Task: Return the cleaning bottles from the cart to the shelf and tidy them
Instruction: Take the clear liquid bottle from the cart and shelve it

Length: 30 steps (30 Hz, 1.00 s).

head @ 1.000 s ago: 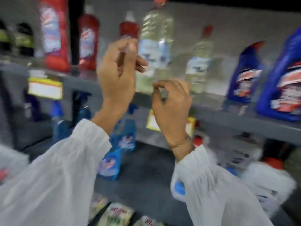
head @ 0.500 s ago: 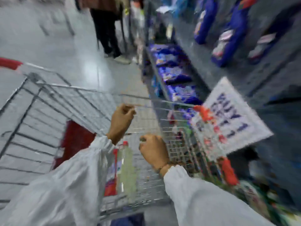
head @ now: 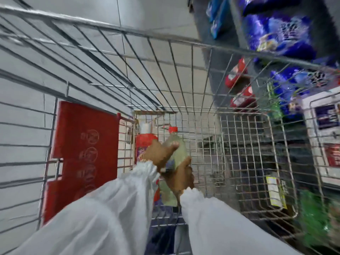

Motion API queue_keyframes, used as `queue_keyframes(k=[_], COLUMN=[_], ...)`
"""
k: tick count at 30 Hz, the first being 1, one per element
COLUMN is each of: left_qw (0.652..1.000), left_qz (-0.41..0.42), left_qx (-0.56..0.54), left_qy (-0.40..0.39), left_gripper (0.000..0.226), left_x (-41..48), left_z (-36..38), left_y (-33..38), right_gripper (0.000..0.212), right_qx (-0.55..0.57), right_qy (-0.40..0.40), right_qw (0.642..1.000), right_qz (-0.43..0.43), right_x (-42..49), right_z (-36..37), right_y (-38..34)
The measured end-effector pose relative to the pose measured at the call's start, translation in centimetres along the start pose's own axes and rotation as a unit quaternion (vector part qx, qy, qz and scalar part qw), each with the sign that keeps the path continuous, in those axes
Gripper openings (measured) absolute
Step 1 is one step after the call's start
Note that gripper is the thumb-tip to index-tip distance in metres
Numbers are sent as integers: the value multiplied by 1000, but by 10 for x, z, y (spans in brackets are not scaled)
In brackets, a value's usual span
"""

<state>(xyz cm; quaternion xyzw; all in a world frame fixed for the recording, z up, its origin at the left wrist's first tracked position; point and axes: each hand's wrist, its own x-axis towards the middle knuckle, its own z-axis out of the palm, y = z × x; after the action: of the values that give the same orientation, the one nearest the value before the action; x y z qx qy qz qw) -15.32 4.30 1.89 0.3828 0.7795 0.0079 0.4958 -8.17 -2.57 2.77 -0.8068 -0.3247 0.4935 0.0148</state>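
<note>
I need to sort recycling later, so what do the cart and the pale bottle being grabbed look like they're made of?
Cart: bare metal wire, dull grey, seen in its thin welded grid. Pale bottle: probably clear plastic, since yellowish liquid shows through; red cap looks plastic.

No word, brand or number can be read with any certainty; motion blur smears every print. The red plastic flap (head: 86, 155) on the cart's child seat, at about nine o'clock, carries a column of round embossed pictogram signs, their content too faint to tell. The red bottle (head: 145, 144) near the centre has a purple label patch with illegible print. The clear bottle (head: 174, 153) shows a dark label, mostly hidden by the hands. At three o'clock, a white sign (head: 325, 133) bears dark blue and red panels with blurred lettering. At four o'clock, a yellow tag (head: 276, 192) shows dark print, unreadable. Blue packs (head: 276, 32) at one o'clock show only smeared white patterning.
</note>
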Motion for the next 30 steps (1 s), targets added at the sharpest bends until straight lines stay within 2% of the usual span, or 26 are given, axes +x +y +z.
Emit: queue_keyframes(k=[3,7,10,11,13,15,16,19,20,23,25,28,30], left_qw=[999,988,972,969,961,944,932,877,870,865,857,821,794], left_qz=[53,78,83,76,94,106,109,163,185,260,290,324,363], left_qx=[-2,-126,-188,-197,-187,-202,-210,-273,-278,-268,-275,-292,-316], left_qy=[-12,-43,-113,-132,-181,-238,-273,-360,-363,-335,-324,-369,-371], left_gripper=[66,61,60,64,75,101,105,82,73,44,51,76,70], left_x=[-4,-5,-20,-22,-38,-58,-68,-110,-128,-190,-238,-316,-372], left_z=[0,-4,-14,-15,-22,-28,-31,-42,-48,-61,-67,-72,-76], left_y=[2,-6,11,15,28,39,46,72,84,114,128,139,142], right_gripper=[71,78,50,47,54,57,57,61,64,72,75,73,69], right_qx=[62,166,215,227,261,283,292,339,354,384,394,403,394], right_qy=[-24,-84,-132,-138,-143,-158,-169,-207,-211,-200,-183,-128,-76], right_qw=[998,983,967,963,952,941,935,905,894,870,857,836,828], right_qz=[-4,7,-34,-47,-71,-96,-109,-155,-176,-237,-277,-350,-392], right_x=[7,9,5,1,-11,-25,-35,-74,-90,-138,-181,-253,-301], right_z=[-14,-41,-70,-80,-98,-113,-123,-154,-164,-194,-216,-246,-263], right_y=[4,9,12,11,9,5,2,-5,-5,1,9,30,50])
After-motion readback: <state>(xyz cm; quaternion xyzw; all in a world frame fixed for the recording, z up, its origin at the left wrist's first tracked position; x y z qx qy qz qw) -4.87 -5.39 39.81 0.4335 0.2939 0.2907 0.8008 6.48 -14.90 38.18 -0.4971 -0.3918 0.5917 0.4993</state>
